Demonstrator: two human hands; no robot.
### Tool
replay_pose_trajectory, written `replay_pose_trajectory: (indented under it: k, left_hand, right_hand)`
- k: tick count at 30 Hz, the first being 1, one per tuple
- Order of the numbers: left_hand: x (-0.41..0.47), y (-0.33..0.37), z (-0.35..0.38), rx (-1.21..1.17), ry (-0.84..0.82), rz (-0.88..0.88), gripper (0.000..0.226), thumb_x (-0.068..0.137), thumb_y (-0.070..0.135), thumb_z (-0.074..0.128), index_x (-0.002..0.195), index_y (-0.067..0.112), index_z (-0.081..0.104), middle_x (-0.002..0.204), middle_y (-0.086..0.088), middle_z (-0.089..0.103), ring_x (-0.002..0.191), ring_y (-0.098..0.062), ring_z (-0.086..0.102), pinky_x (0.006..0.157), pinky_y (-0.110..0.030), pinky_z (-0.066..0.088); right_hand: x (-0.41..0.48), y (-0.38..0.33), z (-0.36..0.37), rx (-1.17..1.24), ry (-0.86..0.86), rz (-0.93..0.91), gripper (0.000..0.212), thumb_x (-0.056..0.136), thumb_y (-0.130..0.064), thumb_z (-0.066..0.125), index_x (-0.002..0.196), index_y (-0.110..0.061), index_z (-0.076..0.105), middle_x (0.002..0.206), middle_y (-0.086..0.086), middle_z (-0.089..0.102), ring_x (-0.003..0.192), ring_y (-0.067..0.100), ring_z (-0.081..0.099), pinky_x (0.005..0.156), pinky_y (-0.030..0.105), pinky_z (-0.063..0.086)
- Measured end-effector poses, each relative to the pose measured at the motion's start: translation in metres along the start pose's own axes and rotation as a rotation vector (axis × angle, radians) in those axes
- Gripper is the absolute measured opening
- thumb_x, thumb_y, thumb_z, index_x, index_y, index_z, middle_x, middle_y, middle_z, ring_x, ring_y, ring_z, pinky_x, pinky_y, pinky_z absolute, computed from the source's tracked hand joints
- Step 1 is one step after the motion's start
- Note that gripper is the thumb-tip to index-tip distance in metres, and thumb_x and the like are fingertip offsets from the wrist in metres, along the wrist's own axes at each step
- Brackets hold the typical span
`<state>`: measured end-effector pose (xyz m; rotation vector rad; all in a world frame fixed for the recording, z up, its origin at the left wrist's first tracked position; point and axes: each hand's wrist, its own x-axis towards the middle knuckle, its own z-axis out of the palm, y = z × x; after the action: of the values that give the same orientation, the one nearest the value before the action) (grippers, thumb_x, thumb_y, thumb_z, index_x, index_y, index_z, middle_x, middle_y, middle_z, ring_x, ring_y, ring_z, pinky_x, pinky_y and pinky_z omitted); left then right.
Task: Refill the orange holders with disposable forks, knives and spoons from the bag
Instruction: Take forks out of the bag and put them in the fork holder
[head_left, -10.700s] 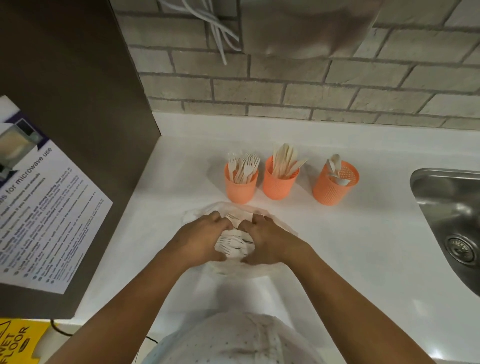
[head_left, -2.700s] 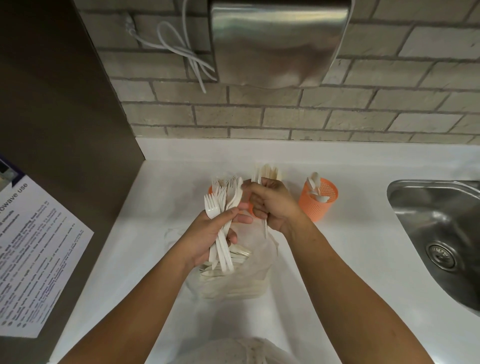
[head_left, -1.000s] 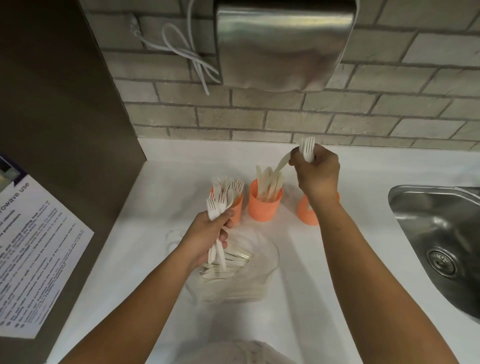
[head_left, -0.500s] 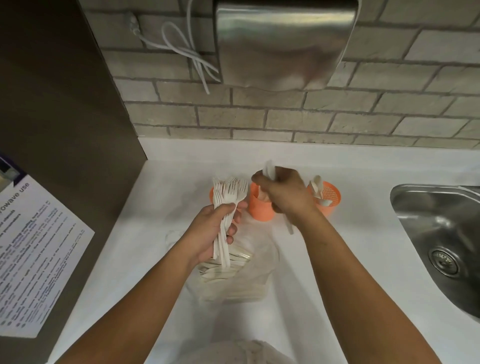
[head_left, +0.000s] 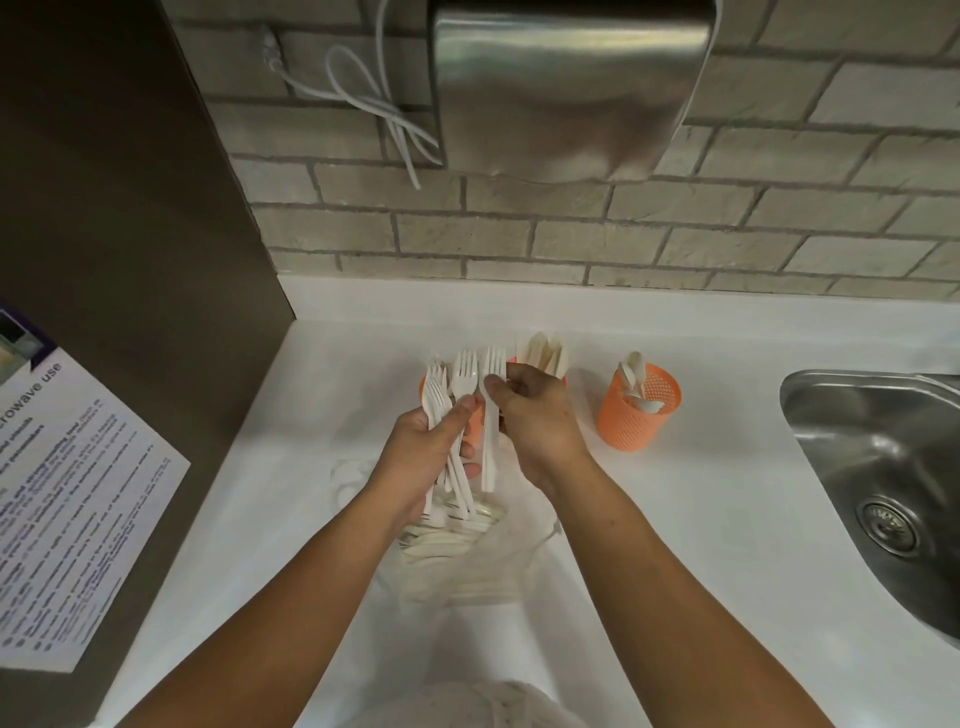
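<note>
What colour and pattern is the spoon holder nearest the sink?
The spoon holder is orange, its wall perforated with small holes; head view shows it best.

Brick wall (head_left: 571, 244) behind a white counter (head_left: 675, 519) with steel sink (head_left: 883, 467).

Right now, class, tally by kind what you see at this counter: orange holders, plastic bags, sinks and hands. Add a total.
Orange holders: 3, two largely hidden behind the hands
Plastic bag: 1
Sink: 1
Hands: 2, left hand and right hand
Total: 7
</note>
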<state>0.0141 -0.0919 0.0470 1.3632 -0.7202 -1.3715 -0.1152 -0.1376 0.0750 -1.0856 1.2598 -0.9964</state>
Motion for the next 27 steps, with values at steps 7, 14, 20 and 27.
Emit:
replay_pose_trajectory:
  k: [7, 14, 20, 27]
  left_hand:
    - [-0.002, 0.001, -0.004, 0.01, -0.083, -0.053, 0.033, 0.102, 0.036, 0.066, 0.112, 0.005, 0.075, 0.097, -0.026, 0.074, 0.073, -0.026, 0.071, 0.063, -0.038, 0.063]
    - [-0.006, 0.001, -0.008, 0.069, -0.09, -0.065, 0.033, 0.104, 0.037, 0.062, 0.108, 0.008, 0.076, 0.085, -0.011, 0.078, 0.07, -0.022, 0.075, 0.051, -0.026, 0.053]
    - [-0.008, 0.005, -0.008, 0.139, -0.09, -0.04, 0.033, 0.105, 0.037, 0.06, 0.104, 0.008, 0.075, 0.08, -0.01, 0.077, 0.063, -0.018, 0.073, 0.048, -0.023, 0.05]
    - [-0.009, -0.001, -0.011, 0.162, -0.166, -0.041, 0.037, 0.107, 0.037, 0.056, 0.118, 0.006, 0.073, 0.099, -0.011, 0.081, 0.08, -0.023, 0.077, 0.072, -0.037, 0.063]
  right_hand:
    - [0.002, 0.0, 0.003, 0.109, -0.134, 0.099, 0.013, 0.103, -0.005, 0.059, 0.105, 0.001, 0.07, 0.088, 0.013, 0.074, 0.082, 0.03, 0.072, 0.083, 0.045, 0.063]
    - [0.0, 0.0, 0.007, -0.264, -0.129, -0.075, 0.021, 0.102, -0.021, 0.06, 0.106, -0.002, 0.068, 0.097, 0.021, 0.073, 0.091, 0.036, 0.072, 0.087, 0.052, 0.059]
    - [0.002, -0.003, 0.006, -0.361, -0.145, -0.117, 0.02, 0.104, -0.02, 0.058, 0.106, -0.001, 0.063, 0.093, 0.012, 0.071, 0.083, 0.024, 0.069, 0.074, 0.037, 0.055]
    - [0.012, -0.004, 0.002, -0.296, -0.057, -0.042, 0.024, 0.095, -0.031, 0.055, 0.101, -0.009, 0.06, 0.095, 0.013, 0.071, 0.087, 0.029, 0.071, 0.077, 0.046, 0.06]
